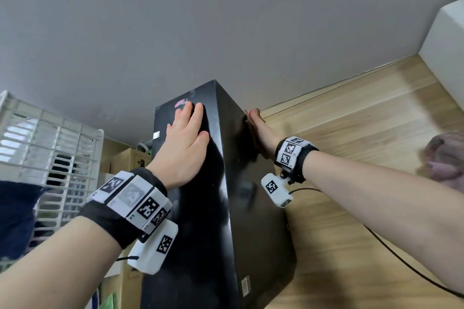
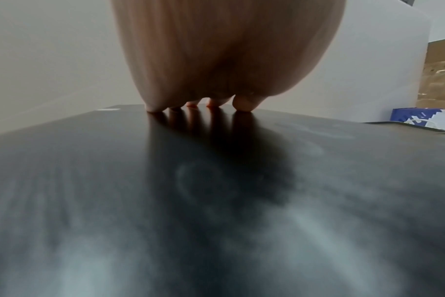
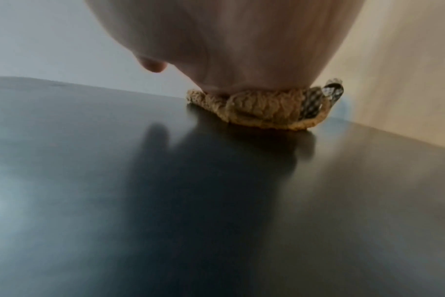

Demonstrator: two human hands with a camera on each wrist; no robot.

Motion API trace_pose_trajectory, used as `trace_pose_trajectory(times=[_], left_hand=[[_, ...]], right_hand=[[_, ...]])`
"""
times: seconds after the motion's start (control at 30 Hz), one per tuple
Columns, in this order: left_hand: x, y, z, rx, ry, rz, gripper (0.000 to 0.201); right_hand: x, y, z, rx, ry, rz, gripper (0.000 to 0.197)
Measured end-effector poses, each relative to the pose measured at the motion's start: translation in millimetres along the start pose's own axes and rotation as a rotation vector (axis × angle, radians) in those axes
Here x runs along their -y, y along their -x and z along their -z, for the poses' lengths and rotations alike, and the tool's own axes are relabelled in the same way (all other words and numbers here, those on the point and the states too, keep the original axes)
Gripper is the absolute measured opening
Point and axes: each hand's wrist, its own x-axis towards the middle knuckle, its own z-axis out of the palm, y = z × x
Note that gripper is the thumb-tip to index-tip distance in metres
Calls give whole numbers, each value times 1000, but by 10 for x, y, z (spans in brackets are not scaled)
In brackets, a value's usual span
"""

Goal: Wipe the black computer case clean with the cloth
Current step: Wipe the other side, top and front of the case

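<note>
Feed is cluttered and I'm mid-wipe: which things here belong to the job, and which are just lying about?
In the job:
case
cloth, pressed on the case's side
right hand, on the cloth
left hand, flat on the case

Lying about:
white crate
black cable
pinkish bundle on the floor

L: white crate [image 1: 50,148] beside case [image 1: 226,208] | R: bare floor [image 1: 364,133], cable [image 1: 401,258] | behind: wall [image 1: 226,20]
</note>
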Motion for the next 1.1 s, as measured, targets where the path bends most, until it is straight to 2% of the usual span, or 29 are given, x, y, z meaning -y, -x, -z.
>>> trace_pose_trajectory(times=[0.03, 0.07, 0.1, 0.13, 0.2, 0.3, 0.4, 0.53, 0.63, 0.73, 0.8, 0.9, 1.0, 1.03, 1.1], left_hand=[[8, -5, 1, 2, -3, -7, 47], [18, -9, 2, 0, -12, -16, 45], [25, -10, 2, -1, -22, -23, 45], [28, -9, 3, -1, -28, -29, 46], [20, -8, -1, -8, -32, -19, 49], [18, -16, -9, -26, -9, -27, 54], [16, -20, -24, -26, -16, -12, 50], [16, -20, -23, -38, -30, -29, 43], [30, -25, -28, -28, -34, -31, 40], [53, -37, -35, -27, -35, -36, 37], [60, -39, -36, -33, -28, -46, 31], [54, -33, -40, -44, -21, -41, 34], [72, -37, -43, -54, -8, -56, 33], [76, -36, -41, -53, -9, -60, 34], [82, -31, -39, -47, -13, -52, 38]], right_hand=[[84, -25, -68, 43, -21, 44, 112], [239, 75, -144, 91, 49, 103, 111], [410, 190, -221, 152, 115, 176, 100], [578, 327, -310, 152, 148, 260, 87], [783, 679, -429, 191, 172, 404, 75], [701, 1008, -503, 261, 329, 529, 72], [320, 1271, -463, 263, 387, 536, 71], [-307, 1521, -316, 243, 398, 430, 74], [-706, 1561, -184, 216, 307, 248, 86], [-945, 1403, -59, 139, 93, 51, 72], [-1080, 1195, 42, 86, 32, -64, 64], [-1055, 820, 157, -45, 11, -246, 97], [-1028, 350, 217, -113, -67, -231, 121], [-1056, 223, 227, -114, -73, -228, 124], [-1114, 100, 229, -123, -93, -225, 119]])
